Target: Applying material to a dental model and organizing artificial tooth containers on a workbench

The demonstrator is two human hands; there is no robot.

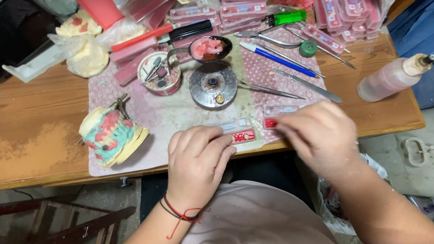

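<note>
My left hand (197, 159) rests at the table's front edge, fingers curled loosely, its fingertips touching a small clear strip with red pieces (241, 135). My right hand (319, 135) is just right of it, blurred, with its fingertips pinched at a small red piece (270, 123) beside a clear flat box (281, 110). Whether the fingers hold that piece is unclear. A plaster dental model with pink wax and teal parts (112, 136) sits left of my left hand on the patterned cloth (173, 116).
A round metal burner (213, 86), a small bowl of pink wax (209, 48), a tin of burs (160, 74), metal hand tools (305, 85), a blue pen (278, 59), stacked pink tooth cards (348, 6) and a squeeze bottle (391, 77) crowd the wooden table (26, 122).
</note>
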